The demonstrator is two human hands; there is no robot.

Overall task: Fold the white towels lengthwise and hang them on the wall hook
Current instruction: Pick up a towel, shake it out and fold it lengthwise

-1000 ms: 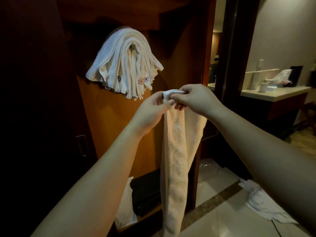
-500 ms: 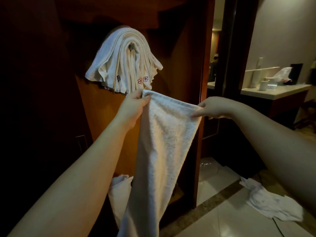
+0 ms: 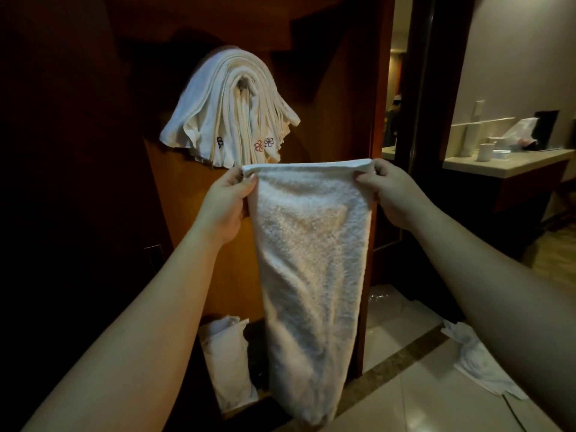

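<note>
Towel (image 3: 311, 260): white, held spread by top corners, hanging below stack of hung towels (image 3: 230, 107) on wall hook | left hand (image 3: 224, 204): pinching left corner | right hand (image 3: 392, 194): pinching right corner | step: judged opening for lengthwise fold | next: bring corners together, align edges, then drape over stack.
</note>
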